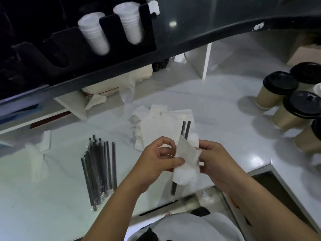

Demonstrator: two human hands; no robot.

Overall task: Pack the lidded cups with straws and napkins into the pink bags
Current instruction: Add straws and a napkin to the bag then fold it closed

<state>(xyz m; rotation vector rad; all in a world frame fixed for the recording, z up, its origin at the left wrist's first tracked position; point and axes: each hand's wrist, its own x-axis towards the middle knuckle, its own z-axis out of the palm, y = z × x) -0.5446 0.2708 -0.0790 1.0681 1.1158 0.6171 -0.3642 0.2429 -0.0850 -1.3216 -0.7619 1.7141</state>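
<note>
Far left, a dark rack (83, 44) hangs over the counter, two stacks of white cups (94, 33) slotted into it. Below, on the pale counter (52, 180), a crumpled white napkin (37, 153) lies at the left edge; just right of it, a loose bundle of dark wrapped straws (99, 169) lies lengthwise, near end toward the counter's near edge. Centre, a messy pile of white napkins (161, 124) sits on the counter beyond the hands. Left hand (156, 160) — fingers curled, thumb pressed onto the left side of a folded napkin (186, 159), pinching it. That napkin is wrapped around two dark straws (185, 128), which stick out past its far end, with one dark end showing below its near end; the whole bundle is held up over the counter's near edge. Right hand (217, 160) grips the napkin's right side, fingers curled behind it. Far right, a cluster of tan paper cups with black lids (279, 89) stands on the counter, touching one another, well apart from the hands. No pink bag can be made out.
</note>
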